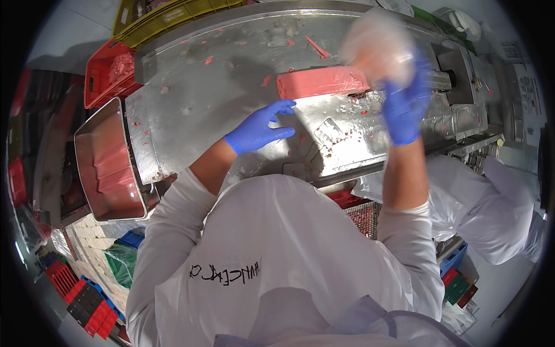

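My left hand (260, 128), in a blue glove, is held over the steel table (196, 127) with fingers apart and nothing in them, just below the left end of a long pink slab of soft, meat-like material (321, 82). My right hand (404, 110), also gloved and smeared by motion, grips a blurred translucent object (378, 43), pale with an orange patch, raised at the upper right of the slab. Its exact kind is hidden by the blur. Pink scraps lie scattered on the steel, with a thin pink piece (317, 46) above the slab.
A steel tub with pink material (110, 162) adjoins the table's left end, below a red crate (110, 87). A yellow crate (167, 17) is behind. Steel equipment (451, 63) stands at the right end. A person in white (491, 208) bends at my right; stacked crates (87, 301) are lower left.
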A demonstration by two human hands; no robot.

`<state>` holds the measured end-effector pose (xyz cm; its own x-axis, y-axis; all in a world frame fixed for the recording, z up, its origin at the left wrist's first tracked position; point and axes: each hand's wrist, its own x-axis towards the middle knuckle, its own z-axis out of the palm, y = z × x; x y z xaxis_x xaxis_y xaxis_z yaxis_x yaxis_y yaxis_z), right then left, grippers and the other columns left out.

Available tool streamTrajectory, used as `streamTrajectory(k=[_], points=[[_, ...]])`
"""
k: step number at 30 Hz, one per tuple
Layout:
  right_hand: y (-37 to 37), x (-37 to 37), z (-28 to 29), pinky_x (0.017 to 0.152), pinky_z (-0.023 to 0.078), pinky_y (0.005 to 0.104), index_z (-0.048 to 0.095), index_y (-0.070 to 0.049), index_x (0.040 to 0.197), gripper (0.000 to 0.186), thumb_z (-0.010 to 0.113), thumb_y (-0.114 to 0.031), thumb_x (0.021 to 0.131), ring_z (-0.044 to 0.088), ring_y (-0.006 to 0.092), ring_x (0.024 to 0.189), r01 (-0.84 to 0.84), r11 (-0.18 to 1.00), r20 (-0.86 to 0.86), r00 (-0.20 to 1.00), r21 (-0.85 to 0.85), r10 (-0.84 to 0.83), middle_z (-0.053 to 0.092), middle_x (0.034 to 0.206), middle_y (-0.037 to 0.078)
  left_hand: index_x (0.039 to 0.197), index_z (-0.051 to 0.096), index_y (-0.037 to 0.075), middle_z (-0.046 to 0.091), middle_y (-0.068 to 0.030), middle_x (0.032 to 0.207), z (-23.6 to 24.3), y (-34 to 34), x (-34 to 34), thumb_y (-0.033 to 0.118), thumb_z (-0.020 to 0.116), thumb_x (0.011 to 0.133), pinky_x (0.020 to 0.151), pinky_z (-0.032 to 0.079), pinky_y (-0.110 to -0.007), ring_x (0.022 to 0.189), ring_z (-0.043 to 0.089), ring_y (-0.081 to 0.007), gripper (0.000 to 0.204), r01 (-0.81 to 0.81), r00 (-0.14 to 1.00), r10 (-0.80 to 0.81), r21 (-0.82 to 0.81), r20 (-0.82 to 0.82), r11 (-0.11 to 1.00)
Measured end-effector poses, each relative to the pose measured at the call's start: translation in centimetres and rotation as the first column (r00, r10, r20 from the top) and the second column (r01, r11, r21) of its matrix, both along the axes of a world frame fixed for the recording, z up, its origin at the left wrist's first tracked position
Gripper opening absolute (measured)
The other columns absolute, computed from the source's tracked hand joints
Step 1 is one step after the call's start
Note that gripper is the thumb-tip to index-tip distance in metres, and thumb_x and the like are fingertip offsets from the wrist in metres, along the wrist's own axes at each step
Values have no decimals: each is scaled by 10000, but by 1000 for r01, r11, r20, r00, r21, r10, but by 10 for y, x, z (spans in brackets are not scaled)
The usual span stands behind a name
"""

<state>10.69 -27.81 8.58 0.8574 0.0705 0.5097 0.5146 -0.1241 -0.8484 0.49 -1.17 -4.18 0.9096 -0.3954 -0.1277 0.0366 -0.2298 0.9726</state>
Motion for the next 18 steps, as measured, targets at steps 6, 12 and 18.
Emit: streamTrajectory(k=[6,12,18], points=[[-44,174,81,1071,427,414,472,-8,1416,632,766,-128,869,532,263,1238,536,761,329,839,-366,-433,543,1370,182,1447,447,39,524,-254,1383,-144,-52,32,482,769,808,1082,420,-434,1299,501,-372,841,45,999,-49,594,-9,803],[-70,104,-117,1016,471,360,557,-62,1393,554,721,-322,932,590,177,1197,-531,841,-586,716,-103,380,604,1352,82,1402,505,60,523,-236,1353,-147,-103,32,443,734,811,1103,406,-459,1318,475,-401,740,320,947,-289,496,-140,807],[-87,-13,-217,1016,429,322,567,-82,1397,490,640,-312,972,552,160,1225,-92,971,-950,205,222,237,615,1317,36,1183,644,90,633,-94,1159,-83,-78,161,207,744,865,857,526,-369,1005,625,-233,353,-253,951,174,320,255,913]])
